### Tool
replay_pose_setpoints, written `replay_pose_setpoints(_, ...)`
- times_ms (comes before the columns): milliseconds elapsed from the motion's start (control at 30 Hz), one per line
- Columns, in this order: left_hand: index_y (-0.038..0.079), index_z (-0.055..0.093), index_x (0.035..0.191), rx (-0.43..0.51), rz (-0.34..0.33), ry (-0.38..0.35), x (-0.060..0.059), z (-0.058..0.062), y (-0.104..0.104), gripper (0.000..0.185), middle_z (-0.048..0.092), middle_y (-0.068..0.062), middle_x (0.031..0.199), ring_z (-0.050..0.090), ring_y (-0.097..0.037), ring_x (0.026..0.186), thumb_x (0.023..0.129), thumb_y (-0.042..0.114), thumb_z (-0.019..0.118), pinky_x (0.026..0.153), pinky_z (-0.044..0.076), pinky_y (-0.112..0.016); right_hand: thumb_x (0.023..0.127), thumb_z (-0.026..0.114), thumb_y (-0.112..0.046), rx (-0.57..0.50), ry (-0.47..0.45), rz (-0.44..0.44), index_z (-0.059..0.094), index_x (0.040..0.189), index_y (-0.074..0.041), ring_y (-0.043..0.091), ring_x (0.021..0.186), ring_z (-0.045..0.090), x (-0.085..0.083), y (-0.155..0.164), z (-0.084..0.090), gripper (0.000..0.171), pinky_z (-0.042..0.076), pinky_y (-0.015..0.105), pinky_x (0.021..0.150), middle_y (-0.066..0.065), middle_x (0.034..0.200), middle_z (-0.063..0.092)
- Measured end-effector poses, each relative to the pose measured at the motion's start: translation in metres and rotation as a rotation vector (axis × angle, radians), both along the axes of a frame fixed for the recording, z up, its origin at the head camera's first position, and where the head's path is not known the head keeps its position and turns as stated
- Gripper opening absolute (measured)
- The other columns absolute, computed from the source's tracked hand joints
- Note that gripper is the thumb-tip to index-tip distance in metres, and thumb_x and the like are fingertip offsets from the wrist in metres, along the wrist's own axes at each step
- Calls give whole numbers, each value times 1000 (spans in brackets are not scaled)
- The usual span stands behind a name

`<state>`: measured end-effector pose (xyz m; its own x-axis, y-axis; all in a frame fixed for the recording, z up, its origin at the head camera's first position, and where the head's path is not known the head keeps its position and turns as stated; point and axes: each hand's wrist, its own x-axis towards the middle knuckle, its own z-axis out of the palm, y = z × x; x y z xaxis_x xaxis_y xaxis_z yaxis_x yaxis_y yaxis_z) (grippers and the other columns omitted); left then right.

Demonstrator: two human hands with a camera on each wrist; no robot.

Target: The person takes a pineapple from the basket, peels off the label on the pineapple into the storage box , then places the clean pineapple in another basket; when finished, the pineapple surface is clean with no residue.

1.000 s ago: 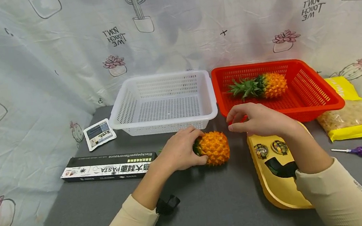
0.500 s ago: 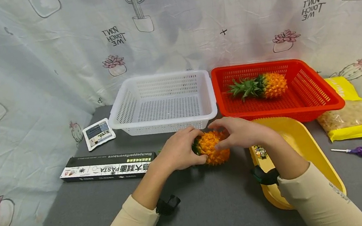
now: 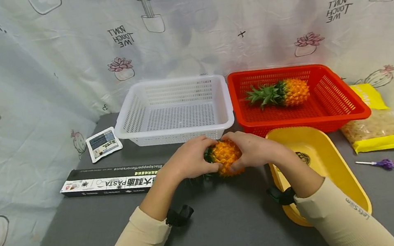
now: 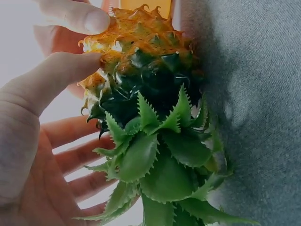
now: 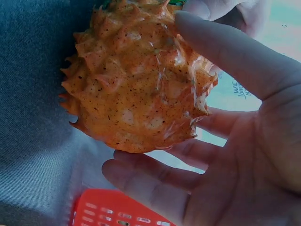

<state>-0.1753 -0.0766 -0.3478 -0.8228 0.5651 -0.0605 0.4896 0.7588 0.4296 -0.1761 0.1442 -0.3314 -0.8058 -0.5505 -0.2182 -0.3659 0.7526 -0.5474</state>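
An orange pineapple (image 3: 226, 156) with spiny skin lies on its side between both hands, its leaves pointing left. My left hand (image 3: 190, 159) grips its leafy end, thumb and fingers around it. In the left wrist view, green serrated leaves (image 4: 162, 165) spread in front of that palm. The right hand (image 3: 254, 148) holds the rounded end, and the right wrist view shows the orange body (image 5: 136, 89) between thumb and fingers. Whether the fruit touches the grey table (image 3: 229, 222) cannot be made out.
Behind the hands stand a white basket (image 3: 180, 134) and a red basket (image 3: 275, 124) with another pineapple (image 3: 295, 91). A yellow tray (image 3: 330, 159) lies under the right forearm. Around are a pasta box (image 3: 111, 181), white pouch (image 3: 104, 144), pasta bag (image 3: 380, 126) and lollipop (image 3: 385, 164).
My right hand has moved left from above the yellow tray to the pineapple and taken hold of its rounded end. The left hand stays on the pineapple.
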Motion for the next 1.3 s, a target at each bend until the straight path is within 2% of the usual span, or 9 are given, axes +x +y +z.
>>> replay_pose_setpoints(167,12,61,143,8,-14,-2,-1,4,-5,61,61,-5,142,58,-25,128,92,42,74,110,48,-45,83,86,-31,-2,-14,-16,49,147,-8,25,103,58,0,0,1,78,55,42,93,12,124,59)
replay_pose_setpoints(300,10,64,139,59,-11,16,-3,11,-12,53,63,-7,138,61,-27,126,94,37,73,107,50,-46,81,88,-31,21,-5,-23,51,145,-5,24,101,58,1,0,0,78,55,40,90,13,120,58)
replay_pose_setpoints(433,9,67,135,115,2,97,-4,18,-17,42,68,-9,131,64,-29,119,98,30,70,101,52,-47,76,89,-28,43,4,-38,54,141,-3,24,101,56,4,-2,0,78,54,39,89,14,119,56)
replay_pose_setpoints(567,11,71,129,135,71,190,-7,23,-22,34,70,-7,124,65,-28,114,98,25,67,98,53,-46,73,90,-26,56,25,-46,56,135,-2,24,99,54,8,-3,1,75,54,37,85,13,116,57)
replay_pose_setpoints(700,12,74,124,99,134,273,-12,27,-29,30,69,-6,122,65,-30,115,97,22,68,99,53,-49,72,90,-26,69,43,-51,57,133,-3,23,97,54,14,0,5,74,52,36,82,11,113,58)
replay_pose_setpoints(867,13,76,120,34,150,353,-18,26,-38,26,71,-8,119,64,-34,114,95,19,71,98,51,-52,71,90,-28,64,62,-55,59,132,-5,21,97,53,24,4,13,72,50,35,80,9,110,59)
replay_pose_setpoints(1100,16,76,121,-22,165,355,-24,21,-44,26,69,-7,119,64,-34,112,96,19,73,96,51,-53,70,90,-33,48,82,-46,61,128,-11,20,96,55,37,11,27,69,51,33,79,6,109,57)
replay_pose_setpoints(1300,16,77,120,-35,144,357,-29,22,-41,24,70,-8,116,65,-32,109,97,14,71,95,51,-51,69,91,-29,50,93,-67,60,128,-11,20,96,56,47,22,48,69,53,31,76,7,111,57)
